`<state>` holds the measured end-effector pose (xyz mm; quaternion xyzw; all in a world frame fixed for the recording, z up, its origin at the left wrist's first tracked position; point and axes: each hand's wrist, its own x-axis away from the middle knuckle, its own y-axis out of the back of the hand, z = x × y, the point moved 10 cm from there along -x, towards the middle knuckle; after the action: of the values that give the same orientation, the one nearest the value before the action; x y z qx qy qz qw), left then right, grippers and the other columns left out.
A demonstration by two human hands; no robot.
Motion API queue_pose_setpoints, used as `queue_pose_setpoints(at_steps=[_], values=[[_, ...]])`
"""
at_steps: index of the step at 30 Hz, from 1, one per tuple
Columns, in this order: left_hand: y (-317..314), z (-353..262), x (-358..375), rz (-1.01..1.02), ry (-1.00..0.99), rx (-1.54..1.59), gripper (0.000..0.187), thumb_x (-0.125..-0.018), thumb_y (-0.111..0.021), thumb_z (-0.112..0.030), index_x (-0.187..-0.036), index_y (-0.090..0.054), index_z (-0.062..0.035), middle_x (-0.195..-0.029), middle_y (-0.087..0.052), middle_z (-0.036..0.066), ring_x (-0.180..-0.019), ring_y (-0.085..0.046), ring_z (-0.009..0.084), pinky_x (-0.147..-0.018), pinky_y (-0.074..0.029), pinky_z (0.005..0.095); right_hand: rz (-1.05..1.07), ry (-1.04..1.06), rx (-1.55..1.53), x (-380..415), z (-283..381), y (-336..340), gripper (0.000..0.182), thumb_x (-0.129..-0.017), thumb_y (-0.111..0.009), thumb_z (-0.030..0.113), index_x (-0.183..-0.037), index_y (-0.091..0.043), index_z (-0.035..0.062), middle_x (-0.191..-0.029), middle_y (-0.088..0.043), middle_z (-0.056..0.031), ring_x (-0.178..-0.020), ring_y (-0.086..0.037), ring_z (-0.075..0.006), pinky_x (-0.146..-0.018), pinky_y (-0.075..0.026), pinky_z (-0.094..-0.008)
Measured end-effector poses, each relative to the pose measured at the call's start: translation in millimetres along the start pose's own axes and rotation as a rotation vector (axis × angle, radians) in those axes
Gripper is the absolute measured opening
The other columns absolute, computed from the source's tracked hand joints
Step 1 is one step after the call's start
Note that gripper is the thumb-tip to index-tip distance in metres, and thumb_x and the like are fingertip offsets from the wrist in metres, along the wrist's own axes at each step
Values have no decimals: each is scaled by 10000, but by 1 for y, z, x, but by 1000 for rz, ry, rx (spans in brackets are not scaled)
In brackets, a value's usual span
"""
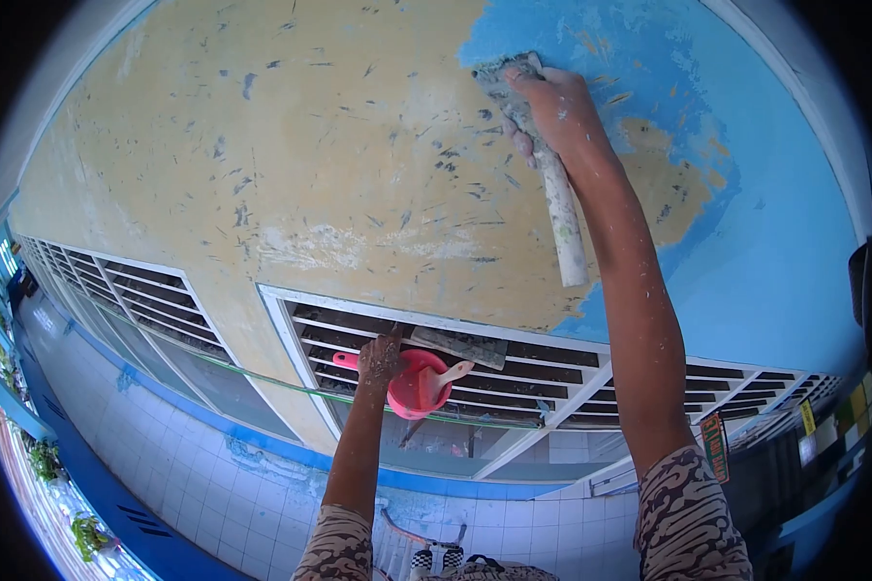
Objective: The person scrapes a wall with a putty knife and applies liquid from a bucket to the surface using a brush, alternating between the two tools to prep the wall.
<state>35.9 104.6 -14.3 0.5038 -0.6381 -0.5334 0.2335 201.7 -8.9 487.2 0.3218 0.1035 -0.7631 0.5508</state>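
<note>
My right hand (559, 108) is raised against the wall, closed around a stained scraper (564, 223) near its head. The scraper's long whitish round handle hangs down beside my forearm, and its flat head meets the border between bare tan wall and blue paint. Lower down, in front of the slatted vent, my left hand (382, 358) is closed over the handle of a pink dipper (404, 395); its fingers are partly hidden. A tool with a pale handle (452, 374) leans in the dipper. Behind it, a grey flat board (458, 346) rests on the slats.
The tan wall (339, 145) has dark scuffs and whitish patches; blue paint (775, 194) covers its right side. White-framed slatted vents (572, 373) run below. Far beneath are a tiled floor (194, 484), a metal rail (407, 531) and checkered shoes (436, 560). Potted plants (89, 535) stand at lower left.
</note>
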Motion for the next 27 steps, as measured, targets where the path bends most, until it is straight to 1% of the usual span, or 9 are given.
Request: queue_pose_setpoints(at_steps=[4,6,11,13,16,20,22,24,27], values=[[3,-3,-3,183,104,59,986,-745,-864,-372,-1565,-372,-133,-1156,-711,262,-1111,-688,432,-966,-553,533,-38,40,-43,-6,3,-6,253,-976,-591,177,-932,-629,-69,-637,-621,-148,-447,-577,-213,-405,-457,-384],[13,-7,-1,149,82,43,990,-741,-866,-375,-1565,-372,-134,-1159,-712,262,-1115,-688,429,-973,-552,526,4,41,-19,-21,11,-20,258,-992,-635,238,-1049,-648,-13,-671,-628,-120,-412,-515,-165,-367,-397,-347],[4,-2,-2,85,74,-22,985,-731,-859,-383,-1570,-389,-171,-1130,-726,210,-1054,-717,393,-937,-574,499,21,11,3,2,-11,-11,260,-995,-627,242,-1040,-646,-13,-678,-632,-124,-432,-526,-160,-386,-417,-347],[-1,3,-4,64,65,-31,988,-738,-861,-378,-1570,-376,-157,-1146,-719,236,-1077,-707,409,-948,-568,509,-22,74,-38,0,-6,-9,241,-971,-575,153,-872,-605,-64,-634,-612,-147,-434,-577,-211,-374,-443,-389],[6,-5,-2,191,93,16,991,-744,-861,-382,-1568,-367,-141,-1171,-710,261,-1107,-694,422,-962,-559,523,-18,14,-23,-23,10,-27,252,-997,-617,224,-1024,-634,-26,-665,-625,-130,-426,-529,-168,-385,-422,-345],[0,-3,0,163,94,4,993,-738,-862,-405,-1562,-375,-138,-1174,-708,258,-1112,-694,416,-959,-561,520,4,45,-33,-13,1,-22,259,-995,-620,232,-984,-624,-27,-655,-618,-118,-414,-521,-169,-384,-420,-352],[-1,3,-2,156,105,7,993,-735,-862,-409,-1559,-381,-137,-1176,-707,259,-1112,-694,414,-959,-562,517,-9,-6,-106,23,-23,3,230,-987,-585,191,-926,-610,-30,-569,-551,-105,-374,-517,-203,-347,-389,-379],[-9,5,-2,45,30,-4,989,-734,-863,-409,-1557,-388,-136,-1171,-709,260,-1109,-696,414,-956,-564,514,-76,-100,-79,66,-60,42,273,-1008,-606,251,-999,-642,-19,-579,-568,-105,-353,-488,-181,-346,-371,-374],[9,-3,-3,145,106,30,990,-735,-866,-425,-1556,-392,-140,-1193,-702,252,-1126,-687,418,-959,-561,521,-205,-90,-81,93,-113,103,289,-1033,-613,287,-1047,-652,0,-592,-583,-109,-345,-470,-179,-340,-350,-356]])
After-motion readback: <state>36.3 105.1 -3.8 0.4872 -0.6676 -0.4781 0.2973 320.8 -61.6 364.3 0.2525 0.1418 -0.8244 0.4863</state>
